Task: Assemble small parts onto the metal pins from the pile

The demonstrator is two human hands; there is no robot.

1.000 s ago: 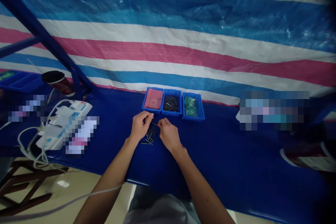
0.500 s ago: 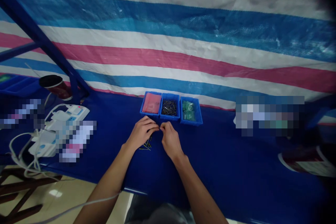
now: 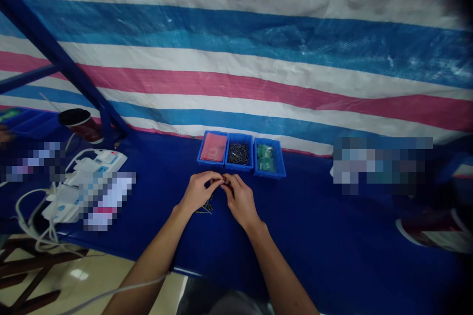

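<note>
My left hand (image 3: 201, 190) and my right hand (image 3: 240, 197) meet fingertip to fingertip over the blue table (image 3: 295, 236). Both are closed in a pinch around something small and dark that I cannot make out. Beneath and beside my left hand lies a small pile of screws (image 3: 206, 206), partly hidden by it. Just beyond my hands stand three blue bins: one with pink plastic bags (image 3: 213, 146), one full of dark screws (image 3: 238, 153), and one with small green packets (image 3: 266, 156).
At left lie a white power strip (image 3: 88, 182) with tangled cables and a blurred-out paper (image 3: 111, 202). A dark red cup (image 3: 83, 125) stands behind them, another cup (image 3: 432, 229) at far right. Striped sheeting (image 3: 236, 78) hangs behind the table. Part of another person's hand (image 3: 5, 134) shows at far left.
My fingertips have drawn closer together, with the thumbs now bent inward and a small dark thing showing between them. Another person's hand has appeared at the far left edge.
</note>
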